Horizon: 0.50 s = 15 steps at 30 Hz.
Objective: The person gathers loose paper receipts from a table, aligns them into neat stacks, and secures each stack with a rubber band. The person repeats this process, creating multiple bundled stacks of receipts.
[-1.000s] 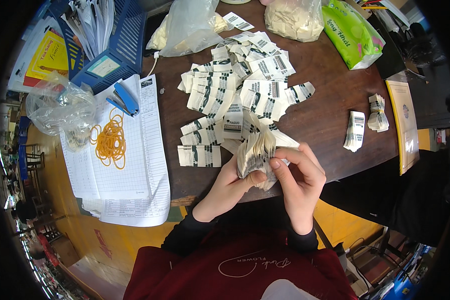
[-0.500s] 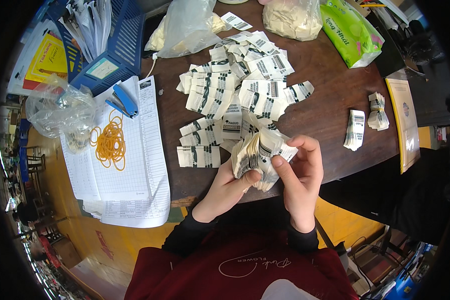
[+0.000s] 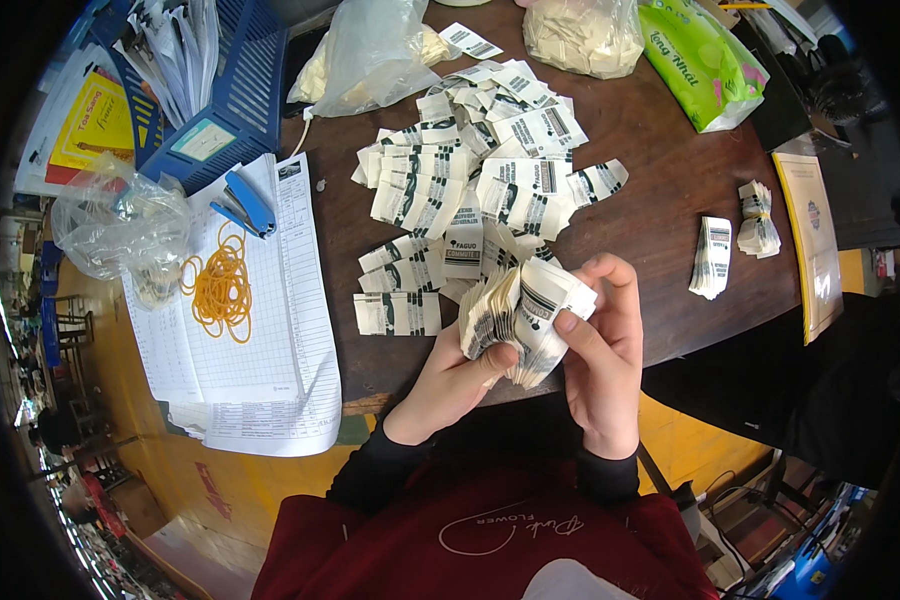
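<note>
A thick stack of white fabric labels (image 3: 490, 318) with black print is fanned out above the table's near edge. My left hand (image 3: 445, 388) is closed round the stack's lower left side, its thumb pressed across the front. At the stack's right side my right hand (image 3: 608, 365) has its thumb on the face of the front labels, with the index finger bent behind them. Just beyond both hands lies a loose heap of similar labels (image 3: 525, 185), many overlapping in fanned rows. One small bundle of labels (image 3: 710, 258) lies to the right, beside another bundle tied with a band (image 3: 758, 220).
On the left, a blue stapler (image 3: 245, 205) and yellow rubber bands (image 3: 220, 290) lie on papers (image 3: 300, 340), near a clear plastic bag (image 3: 120, 220) and a blue basket (image 3: 210, 135). Filled bags (image 3: 585, 40) and a green tissue pack (image 3: 705, 65) stand at the back.
The front label now lies flatter and shows more of its printed face. My right thumb has slid slightly right and up along it. My left hand keeps its hold.
</note>
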Available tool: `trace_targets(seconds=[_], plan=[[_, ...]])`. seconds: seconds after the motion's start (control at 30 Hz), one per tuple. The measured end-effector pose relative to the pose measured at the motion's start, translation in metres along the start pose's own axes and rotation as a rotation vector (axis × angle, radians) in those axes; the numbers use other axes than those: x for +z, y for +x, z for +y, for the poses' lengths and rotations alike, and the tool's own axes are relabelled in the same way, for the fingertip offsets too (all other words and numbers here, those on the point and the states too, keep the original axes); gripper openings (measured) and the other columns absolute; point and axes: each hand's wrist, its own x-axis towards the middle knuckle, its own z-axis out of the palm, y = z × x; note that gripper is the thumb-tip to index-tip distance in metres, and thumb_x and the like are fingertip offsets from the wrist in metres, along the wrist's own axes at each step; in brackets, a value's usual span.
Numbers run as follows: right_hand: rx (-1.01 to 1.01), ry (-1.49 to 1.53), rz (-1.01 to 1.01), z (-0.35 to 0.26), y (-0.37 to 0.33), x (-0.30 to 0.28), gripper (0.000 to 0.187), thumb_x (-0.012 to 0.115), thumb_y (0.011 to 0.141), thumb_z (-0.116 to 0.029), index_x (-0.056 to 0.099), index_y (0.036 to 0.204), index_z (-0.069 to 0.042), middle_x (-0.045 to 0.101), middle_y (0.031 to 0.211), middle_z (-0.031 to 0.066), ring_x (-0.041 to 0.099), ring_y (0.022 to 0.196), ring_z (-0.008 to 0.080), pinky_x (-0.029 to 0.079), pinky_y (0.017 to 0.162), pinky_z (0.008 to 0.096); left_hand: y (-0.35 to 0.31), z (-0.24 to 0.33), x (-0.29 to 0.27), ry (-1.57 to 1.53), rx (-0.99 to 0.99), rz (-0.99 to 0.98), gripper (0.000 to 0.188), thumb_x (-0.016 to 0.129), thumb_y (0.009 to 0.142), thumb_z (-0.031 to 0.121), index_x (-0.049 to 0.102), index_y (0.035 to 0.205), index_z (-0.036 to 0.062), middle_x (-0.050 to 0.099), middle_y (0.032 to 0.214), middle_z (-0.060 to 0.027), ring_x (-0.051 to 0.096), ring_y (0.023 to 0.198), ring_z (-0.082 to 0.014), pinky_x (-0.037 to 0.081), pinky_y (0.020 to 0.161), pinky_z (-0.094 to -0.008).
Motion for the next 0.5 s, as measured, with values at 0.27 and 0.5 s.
trace_targets(seconds=[0.27,0.5], plan=[[-0.037,-0.130,-0.030,0.001,0.005,-0.003,0.051,0.056,0.086,0.012,0.041,0.131,-0.006,0.060,0.110,0.0075,0.058,0.104,0.0124,0.045,0.091,0.0269,0.001,0.003,-0.001,0.400,-0.006,0.032,0.056,0.069,0.094,0.021,0.043,0.138,-0.0007,0.058,0.122,-0.0061,0.054,0.112,-0.0119,0.044,0.096,-0.0293],[-0.312,-0.383,0.055,0.012,0.001,0.005,0.048,0.067,0.083,0.010,0.046,0.124,-0.003,0.058,0.110,0.0080,0.058,0.099,0.0122,0.047,0.082,0.0247,0.004,0.001,-0.001,0.354,0.001,0.077,0.050,0.069,0.094,0.023,0.048,0.133,-0.0007,0.060,0.116,-0.0052,0.055,0.106,-0.0107,0.045,0.093,-0.0282]])
